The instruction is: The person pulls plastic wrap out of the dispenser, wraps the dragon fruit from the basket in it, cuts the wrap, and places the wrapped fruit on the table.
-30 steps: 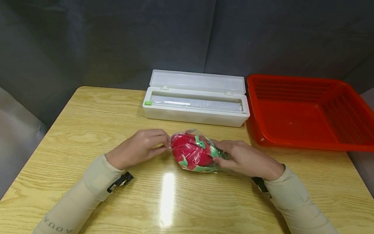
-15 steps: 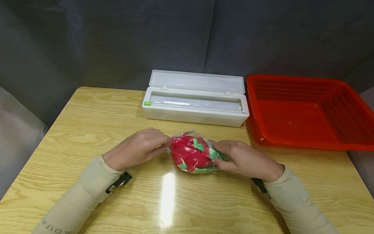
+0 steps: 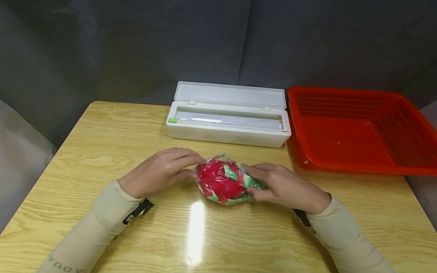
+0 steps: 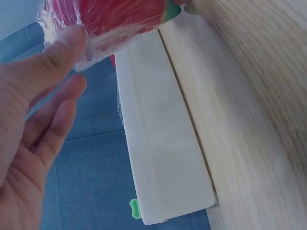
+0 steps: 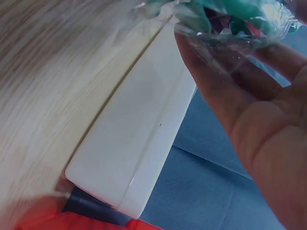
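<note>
A red dragon fruit with green scale tips (image 3: 222,182), wrapped in clear cling film, lies on the wooden table between the hands. My right hand (image 3: 285,187) grips its right end, thumb on the near side and fingers on the far side. The right wrist view shows loose film (image 5: 225,43) around that end, over the fingers. At the other end, my left hand (image 3: 164,168) touches the wrapping with its fingertips. In the left wrist view the left thumb (image 4: 69,40) rests against crinkled film, apart from the fingers below it.
Behind the fruit stands a white cling film dispenser (image 3: 228,138) with its lid raised, a roll of film (image 3: 228,120) inside and a green slider (image 3: 172,120) at its left. A red plastic basket (image 3: 362,168) stands at the right. Dark cloth (image 3: 136,49) hangs behind the table.
The left fingers, pinching film at the fruit's left end earlier, have spread and now touch the wrapping. The fruit has shifted slightly left and nearer; the right hand keeps its grip.
</note>
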Demonstrator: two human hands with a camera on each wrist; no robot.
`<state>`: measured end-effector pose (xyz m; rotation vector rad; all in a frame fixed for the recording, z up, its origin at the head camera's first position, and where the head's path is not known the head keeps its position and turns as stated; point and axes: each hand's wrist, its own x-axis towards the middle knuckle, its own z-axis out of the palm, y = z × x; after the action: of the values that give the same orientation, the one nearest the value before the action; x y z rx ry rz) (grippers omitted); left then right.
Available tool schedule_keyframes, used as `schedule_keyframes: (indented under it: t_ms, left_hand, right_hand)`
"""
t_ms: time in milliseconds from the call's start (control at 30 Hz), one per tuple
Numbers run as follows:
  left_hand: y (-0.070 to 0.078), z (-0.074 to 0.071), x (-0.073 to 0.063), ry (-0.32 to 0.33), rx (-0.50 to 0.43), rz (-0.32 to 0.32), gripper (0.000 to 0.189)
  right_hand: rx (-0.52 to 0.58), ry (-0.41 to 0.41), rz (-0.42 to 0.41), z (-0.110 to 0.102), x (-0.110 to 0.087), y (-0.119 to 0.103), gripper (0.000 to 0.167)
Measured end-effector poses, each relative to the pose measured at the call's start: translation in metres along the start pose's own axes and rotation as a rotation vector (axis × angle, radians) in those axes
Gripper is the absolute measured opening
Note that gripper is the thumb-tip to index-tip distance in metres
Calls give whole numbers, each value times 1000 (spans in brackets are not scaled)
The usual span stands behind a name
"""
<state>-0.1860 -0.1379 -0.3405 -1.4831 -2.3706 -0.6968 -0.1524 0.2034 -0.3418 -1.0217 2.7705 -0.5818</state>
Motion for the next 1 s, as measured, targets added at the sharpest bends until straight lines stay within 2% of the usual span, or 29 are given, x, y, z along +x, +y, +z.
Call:
schedule_keyframes:
  t_ms: [200,400,567,667,800,1000]
  left_hand:
    - [-5,3,-2,-3,-74,-38,32]
    - [-7,1,-4,-40,-101,-60,49]
    - [-8,-1,-5,-88,-56,-66,60]
    - [-9,-1,-5,-124,-74,-75,61]
    - [-10,-1,-4,-171,-149,-111,56]
    - [-12,-1,-2,-188,-176,-106,53]
  right_hand:
    - [-15,12,2,1,0,-2,62]
    - [-25,21,-5,2,1,-3,62]
    - [-21,30,-21,3,3,-3,62]
    - [-18,27,-16,3,3,-2,63]
    - [1,17,6,2,4,-1,64]
    - [25,-3,39,-3,1,5,75]
